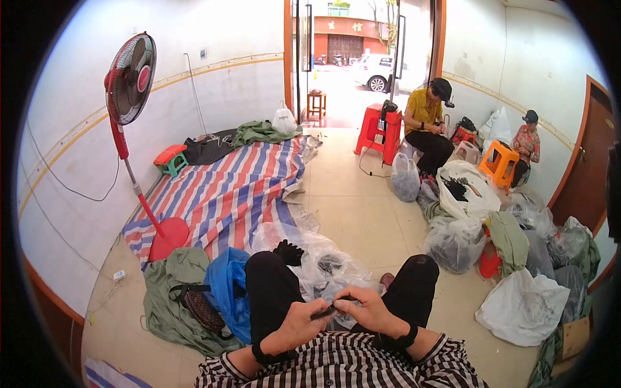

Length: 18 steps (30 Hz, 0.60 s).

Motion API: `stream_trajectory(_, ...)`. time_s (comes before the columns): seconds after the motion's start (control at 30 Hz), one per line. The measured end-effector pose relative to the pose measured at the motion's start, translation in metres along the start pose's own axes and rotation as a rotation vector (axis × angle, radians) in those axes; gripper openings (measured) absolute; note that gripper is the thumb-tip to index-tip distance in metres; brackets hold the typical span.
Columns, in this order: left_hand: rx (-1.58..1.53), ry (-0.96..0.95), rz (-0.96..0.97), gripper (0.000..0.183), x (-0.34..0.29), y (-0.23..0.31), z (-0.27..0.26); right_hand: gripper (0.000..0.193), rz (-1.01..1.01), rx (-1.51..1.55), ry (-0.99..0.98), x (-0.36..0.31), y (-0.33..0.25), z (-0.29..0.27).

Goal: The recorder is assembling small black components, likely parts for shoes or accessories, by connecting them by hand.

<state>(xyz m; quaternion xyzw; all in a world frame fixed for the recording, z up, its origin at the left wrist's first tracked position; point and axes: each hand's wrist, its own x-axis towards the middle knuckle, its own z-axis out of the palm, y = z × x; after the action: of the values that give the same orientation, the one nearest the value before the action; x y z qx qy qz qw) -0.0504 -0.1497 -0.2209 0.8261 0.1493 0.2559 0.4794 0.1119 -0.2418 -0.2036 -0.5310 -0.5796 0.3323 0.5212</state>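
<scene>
My left hand (303, 324) is closed around a small dark item (323, 313) held above my lap. Its kind is hard to make out; it looks black and narrow. My right hand (366, 309) pinches the same item from the other side, thumb and fingers together, so the two hands nearly meet. Just beyond them, between my knees, lies a clear plastic bag (336, 262) with dark pieces inside. A bunch of black fringed pieces (288, 253) rests on it beside my left knee.
At my left are a blue plastic bag (229, 284), a green cloth sack (171, 301) and a red standing fan (169, 237) on a striped tarp (252, 181). Several filled bags (456, 242) lie at the right. Two people (427, 123) sit near the doorway, by a red stool (380, 132).
</scene>
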Motion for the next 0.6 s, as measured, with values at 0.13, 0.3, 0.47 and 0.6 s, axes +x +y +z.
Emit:
stream_trajectory(0.13,-0.036,-0.019,-0.066,0.017,0.0,-0.002,0.0,0.012,-0.079,-0.095,-0.037,0.005,0.003,-0.003)
stream_trajectory(0.3,-0.128,-0.088,-0.094,0.016,0.003,0.006,-0.005,0.01,0.157,0.184,-0.101,0.002,0.004,-0.007)
stream_trajectory(0.47,-0.225,-0.114,-0.22,0.014,0.002,0.002,-0.009,0.01,0.148,0.101,-0.116,0.001,0.012,-0.005)
stream_trajectory(0.6,0.027,-0.039,-0.018,0.013,-0.002,-0.006,-0.003,0.014,0.13,0.171,-0.179,0.0,0.019,-0.005)
